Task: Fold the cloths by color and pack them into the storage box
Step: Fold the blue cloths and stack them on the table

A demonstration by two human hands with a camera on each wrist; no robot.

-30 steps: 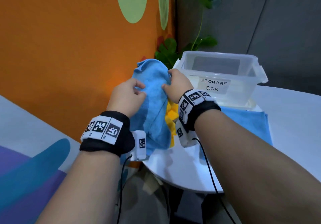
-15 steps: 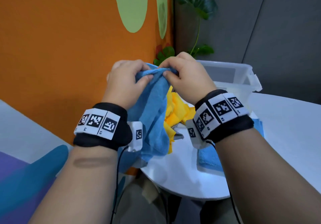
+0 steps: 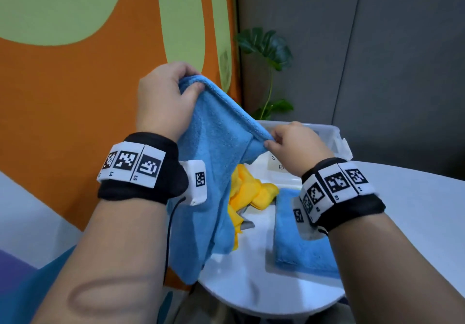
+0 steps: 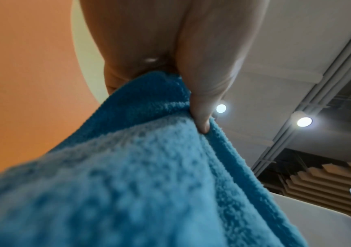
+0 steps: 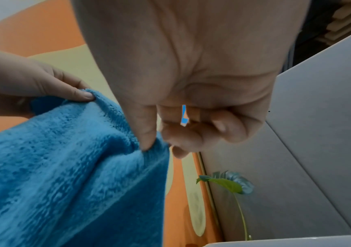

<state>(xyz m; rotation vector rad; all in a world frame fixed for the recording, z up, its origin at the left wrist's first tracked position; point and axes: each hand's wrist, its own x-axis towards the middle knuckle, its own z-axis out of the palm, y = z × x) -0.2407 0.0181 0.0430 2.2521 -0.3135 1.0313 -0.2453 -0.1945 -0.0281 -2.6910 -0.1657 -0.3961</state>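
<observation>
Head view: blue cloth [image 3: 216, 147] pinched at top edge by left hand [image 3: 163, 102] and right hand [image 3: 297, 145], hanging below both grips over tabletop [image 3: 415, 210]. Yellow cloth [image 3: 251, 193] and folded blue cloth [image 3: 299, 243] below right grip; storage box [image 3: 337, 140] behind.

Left wrist view: thumb [image 4: 206, 93] clamped on cloth edge.

Right wrist view: thumb and forefinger closed on hem.

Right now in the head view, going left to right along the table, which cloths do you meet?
Held-up blue cloth hanging at the table's left edge → crumpled yellow cloth → folded blue cloth lying flat.
</observation>
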